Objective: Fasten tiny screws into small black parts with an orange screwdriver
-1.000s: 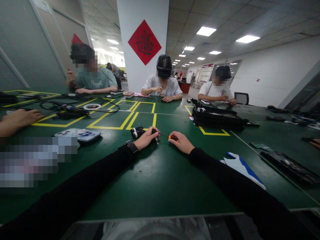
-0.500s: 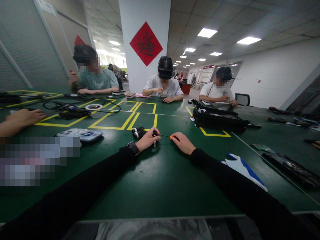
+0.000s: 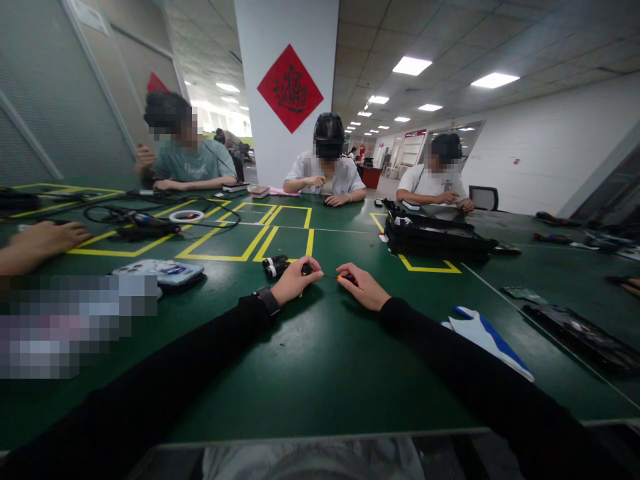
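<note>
Near the middle of the green table (image 3: 300, 373), my right hand (image 3: 364, 287) is closed on the handle of a screwdriver (image 3: 341, 277) with an orange end and a thin shaft pointing left. My left hand (image 3: 296, 281) is closed round a small black part (image 3: 307, 269), mostly hidden by the fingers. The shaft reaches from the orange end to the left fingertips; its tip cannot be made out. Just behind my left hand lie black cylinders (image 3: 275, 267) with white bands.
A phone-like item in a patterned case (image 3: 170, 272) lies left, near a person's hand (image 3: 50, 239) and coiled cables (image 3: 187, 217). A black open case (image 3: 435, 237) stands right, with a blue-white glove (image 3: 487, 340) nearer. Three people sit opposite.
The black part in my left hand has turned, so its shiny lower end no longer shows below the fingers. My right hand has shifted very slightly left with the screwdriver.
</note>
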Demonstrator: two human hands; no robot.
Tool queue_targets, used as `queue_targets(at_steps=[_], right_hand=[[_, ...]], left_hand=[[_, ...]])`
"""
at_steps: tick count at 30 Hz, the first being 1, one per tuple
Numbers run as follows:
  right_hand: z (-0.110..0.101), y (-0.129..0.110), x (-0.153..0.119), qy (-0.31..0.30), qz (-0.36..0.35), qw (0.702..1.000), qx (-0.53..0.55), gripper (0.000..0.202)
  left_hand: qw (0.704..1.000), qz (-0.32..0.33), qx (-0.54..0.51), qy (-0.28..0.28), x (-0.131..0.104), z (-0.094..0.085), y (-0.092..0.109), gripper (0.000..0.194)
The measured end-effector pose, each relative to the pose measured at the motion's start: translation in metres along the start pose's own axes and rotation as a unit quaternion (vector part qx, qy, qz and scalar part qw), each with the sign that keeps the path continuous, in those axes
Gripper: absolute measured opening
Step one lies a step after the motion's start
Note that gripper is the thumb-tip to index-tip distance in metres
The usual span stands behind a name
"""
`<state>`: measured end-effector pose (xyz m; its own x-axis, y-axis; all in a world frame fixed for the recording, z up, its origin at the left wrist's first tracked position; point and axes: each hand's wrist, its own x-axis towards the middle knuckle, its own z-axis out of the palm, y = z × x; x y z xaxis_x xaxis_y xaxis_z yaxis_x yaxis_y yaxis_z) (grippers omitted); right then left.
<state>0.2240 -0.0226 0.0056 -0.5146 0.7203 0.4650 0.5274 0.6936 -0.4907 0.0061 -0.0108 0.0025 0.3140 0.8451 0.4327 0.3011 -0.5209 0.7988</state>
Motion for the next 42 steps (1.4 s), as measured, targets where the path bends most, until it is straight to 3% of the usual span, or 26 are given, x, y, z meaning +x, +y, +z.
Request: queue_targets(at_steps=[7, 13, 25, 32, 42], right_hand=[[0.0019, 0.0049, 0.0038, 0.006, -0.004, 0.995, -0.097, 0.031], [0.0023, 0.0043, 0.0017, 0.000, 0.002, 0.998, -0.071, 0.017], [0.0021, -0.0003, 0.0043, -0.001, -0.013, 0.989, -0.150, 0.027], [0.0010, -0.0008, 0.0009, -0.014, -0.011, 0.995, -0.100, 0.013], [0.0015, -0.0011, -0.0007, -0.018, 0.013, 0.999, -0.043, 0.016]], left_hand=[[1.000, 0.011, 0.012, 0.024, 0.0010, 0.0006, -0.0016, 0.024], [0.998, -0.012, 0.028, 0.061, 0.0014, -0.0011, -0.0053, 0.028], [0.999, 0.001, 0.017, 0.037, 0.0011, 0.0004, -0.0048, 0.024], [0.999, -0.017, 0.013, 0.043, 0.0015, -0.0016, -0.0066, 0.029], [0.998, -0.017, -0.056, -0.008, 0.0019, -0.0067, -0.0056, 0.027]])
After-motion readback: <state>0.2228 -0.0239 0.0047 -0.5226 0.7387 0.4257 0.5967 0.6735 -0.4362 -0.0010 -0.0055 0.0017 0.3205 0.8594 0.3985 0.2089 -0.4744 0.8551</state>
